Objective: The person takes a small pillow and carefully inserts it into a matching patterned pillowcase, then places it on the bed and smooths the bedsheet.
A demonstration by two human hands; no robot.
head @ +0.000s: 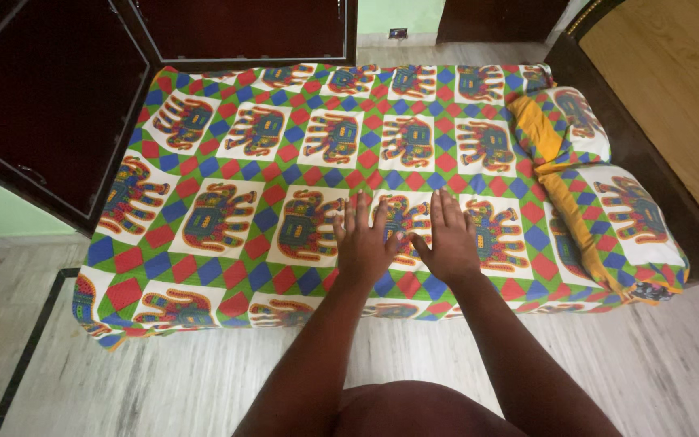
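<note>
My left hand (363,243) and right hand (451,241) lie flat, fingers spread, on the soft, light elephant-print bedsheet (285,154), best gripped at its edge.

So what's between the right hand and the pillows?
Head view: only bare bedsheet lies between the right hand and the two pillows; nothing rests there.

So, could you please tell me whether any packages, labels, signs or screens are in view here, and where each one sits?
None in view: no package, label, sign or screen.
Wall plate: a small dark rectangle low on the green wall beyond the bed, too small to make out.
Both hands lie flat on the elephant-print bedsheet, with two matching pillows at the right.
</note>
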